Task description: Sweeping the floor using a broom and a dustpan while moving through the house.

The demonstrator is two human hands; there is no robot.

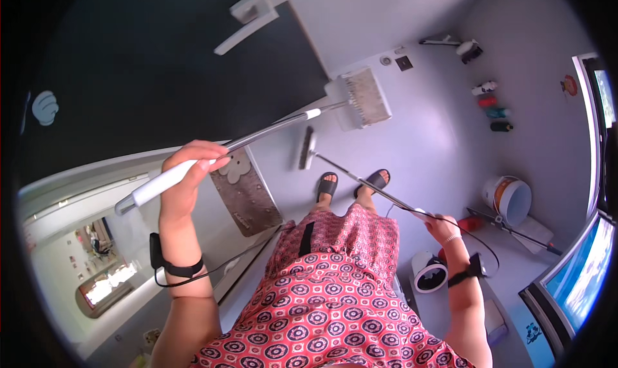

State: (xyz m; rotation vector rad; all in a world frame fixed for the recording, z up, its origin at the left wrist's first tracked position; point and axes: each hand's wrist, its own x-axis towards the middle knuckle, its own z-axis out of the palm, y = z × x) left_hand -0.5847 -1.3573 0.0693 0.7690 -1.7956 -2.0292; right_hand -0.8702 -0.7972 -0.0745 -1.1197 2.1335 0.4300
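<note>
My left hand (192, 168) is wrapped round the white grip of a long-handled dustpan (376, 97), raised at the left. Its metal pole runs to the white pan with comb teeth, near the dark door's edge. My right hand (443, 228) grips the pole of a broom (308, 148) at the lower right. The narrow dark broom head points down at the floor, between the pan and my feet. Whether the broom head touches the floor is hard to tell.
A dark door (161, 78) with a white handle stands at the left. A grey mat (248, 194) lies by the doorway. Several bottles (496, 112) line the right wall. A white bucket (513, 204) and a white bin (426, 271) stand at the right. A floor drain (403, 63) is farther off.
</note>
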